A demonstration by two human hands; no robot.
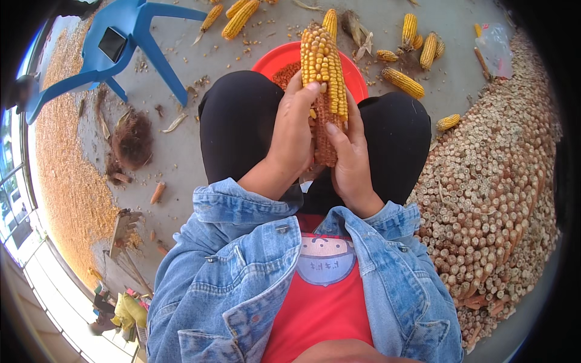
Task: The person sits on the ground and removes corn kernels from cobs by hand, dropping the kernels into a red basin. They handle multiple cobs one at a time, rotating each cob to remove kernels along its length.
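Observation:
Both hands hold a partly shelled ear of corn (pixel 320 54) upright between the knees. Yellow kernels cover its upper part, while its lower part is bare reddish-brown cob (pixel 326 152). My left hand (pixel 292 127) grips it from the left, thumb against the kernels. On the right side, my right hand (pixel 352 154) wraps it, thumb on the bare cob. Another yellow ear (pixel 331 22) shows just behind its top; whether a hand touches it, I cannot tell. Below and behind lies a red plastic basin (pixel 358 81) with reddish grains (pixel 287 75) in it, partly hidden by the hands and knees.
A blue plastic chair (pixel 154 59) with a phone (pixel 112 44) stands upper left. Loose kernels (pixel 68 181) cover the far-left floor, near a wooden rake (pixel 121 229). Stacked bare cobs (pixel 481 195) fill the right. Several corn ears (pixel 403 82) and a plastic bag (pixel 495 50) lie ahead.

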